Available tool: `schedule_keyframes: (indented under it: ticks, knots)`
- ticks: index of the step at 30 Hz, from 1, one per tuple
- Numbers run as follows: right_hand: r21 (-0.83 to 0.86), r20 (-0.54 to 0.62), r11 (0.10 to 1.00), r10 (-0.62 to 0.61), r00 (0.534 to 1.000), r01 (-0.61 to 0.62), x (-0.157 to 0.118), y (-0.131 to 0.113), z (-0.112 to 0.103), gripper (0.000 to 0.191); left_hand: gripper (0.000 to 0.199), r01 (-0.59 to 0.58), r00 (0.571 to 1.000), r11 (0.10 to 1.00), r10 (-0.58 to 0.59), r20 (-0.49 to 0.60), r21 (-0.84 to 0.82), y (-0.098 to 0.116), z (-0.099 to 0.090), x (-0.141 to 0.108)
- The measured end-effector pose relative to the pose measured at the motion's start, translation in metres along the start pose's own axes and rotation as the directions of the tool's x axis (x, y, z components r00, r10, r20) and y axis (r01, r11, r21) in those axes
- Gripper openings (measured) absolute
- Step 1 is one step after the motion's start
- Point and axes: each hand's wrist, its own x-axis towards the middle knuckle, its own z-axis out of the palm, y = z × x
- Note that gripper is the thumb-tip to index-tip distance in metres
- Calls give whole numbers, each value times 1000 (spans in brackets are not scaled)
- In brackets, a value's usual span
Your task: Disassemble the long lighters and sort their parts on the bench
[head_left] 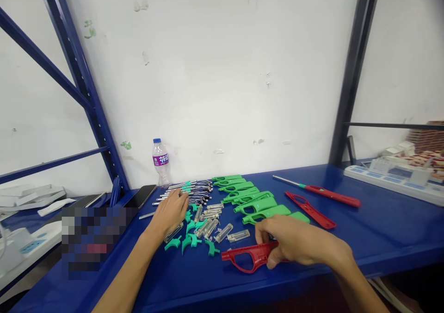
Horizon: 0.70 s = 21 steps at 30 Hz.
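Note:
My right hand (294, 241) grips a red lighter shell half (253, 256) near the table's front edge, its hollow side up. My left hand (172, 209) lies over the near end of the metal rods with black wires (199, 197); its fingertips are bent down among them, and what they hold, if anything, is hidden. Between my hands are several green triggers (190, 240) and clear fuel tanks (224, 233). Green lighter shells (255, 204) form a column beyond my right hand.
A bottle (161, 162) stands by the wall. Right of the green shells lie another red shell half (310, 209) and an assembled red lighter (329, 195). A phone (146, 195) lies at the left, near the blue rack post (100, 118). A power strip (391, 183) is at the right.

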Motion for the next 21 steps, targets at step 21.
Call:
schedule_keyframes:
  ticks: [21]
  knots:
    - [177,-523,930,367,769,-323,-60,164,-47,43,32,-208,977,-112,33,-212,-972,115,-105,-115]
